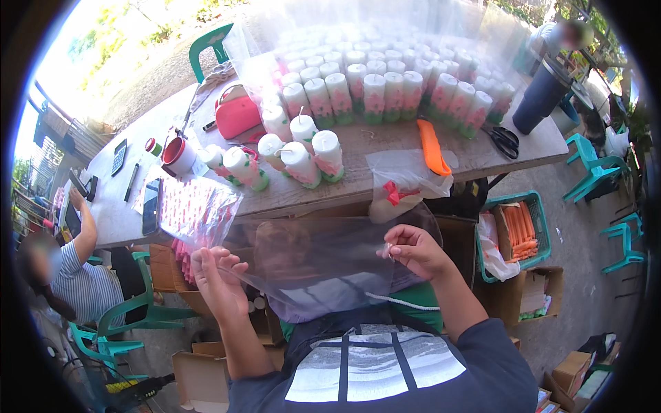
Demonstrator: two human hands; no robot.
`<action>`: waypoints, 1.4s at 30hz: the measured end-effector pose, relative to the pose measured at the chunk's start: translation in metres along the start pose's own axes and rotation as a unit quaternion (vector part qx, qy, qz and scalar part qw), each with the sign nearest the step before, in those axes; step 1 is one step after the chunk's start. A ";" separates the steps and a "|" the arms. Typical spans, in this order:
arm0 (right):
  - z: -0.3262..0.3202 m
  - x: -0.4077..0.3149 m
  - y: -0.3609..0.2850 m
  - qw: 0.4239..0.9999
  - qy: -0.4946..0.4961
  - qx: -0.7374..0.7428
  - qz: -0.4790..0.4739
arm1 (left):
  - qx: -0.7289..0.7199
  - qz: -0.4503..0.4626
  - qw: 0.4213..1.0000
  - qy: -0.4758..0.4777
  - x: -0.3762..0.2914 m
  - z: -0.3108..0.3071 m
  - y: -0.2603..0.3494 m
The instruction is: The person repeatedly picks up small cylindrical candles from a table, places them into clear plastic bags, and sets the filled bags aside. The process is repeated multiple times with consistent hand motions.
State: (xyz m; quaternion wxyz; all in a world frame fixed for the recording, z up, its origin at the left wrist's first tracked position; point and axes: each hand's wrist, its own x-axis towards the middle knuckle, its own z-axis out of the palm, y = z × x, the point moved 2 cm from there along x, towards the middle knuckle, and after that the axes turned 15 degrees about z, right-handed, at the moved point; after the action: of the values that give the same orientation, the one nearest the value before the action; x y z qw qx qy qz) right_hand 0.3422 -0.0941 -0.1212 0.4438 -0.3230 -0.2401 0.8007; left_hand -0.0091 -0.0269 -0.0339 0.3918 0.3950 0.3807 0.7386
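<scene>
A sheet of clear plastic film (320, 248) stretches over my lap between my two hands. My left hand (219, 273) is at its left end, palm up with fingers bent, the film at its fingers. The fingertips of my right hand (413, 250) pinch the film's right end. Beyond, on the table, a small group of white candles (299, 162) with pink and green decoration stands apart from the many decorated candles (392, 93) behind. A patterned plastic packet (193, 206) lies near my left hand. An orange-handled tool (433, 147) rests on a plastic bag (408, 180) at the table edge.
The table (330, 199) also holds black scissors (503, 142), a dark tumbler (542, 93), a red pouch (237, 116), a mug (178, 155) and a phone (151, 206). A person in a striped shirt (90, 284) sits at left. A green crate (539, 232) stands at right.
</scene>
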 end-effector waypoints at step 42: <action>0.091 0.022 -0.036 0.778 0.108 -0.599 -0.154 | 0.256 0.192 0.880 -0.351 -0.044 0.057 -0.029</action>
State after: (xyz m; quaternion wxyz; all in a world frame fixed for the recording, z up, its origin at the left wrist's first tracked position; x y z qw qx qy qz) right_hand 0.2872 -0.0665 -0.0426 0.3015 -0.5669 -0.6681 0.3759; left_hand 0.0659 -0.0392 -0.0488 0.2354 0.7806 0.3109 0.4885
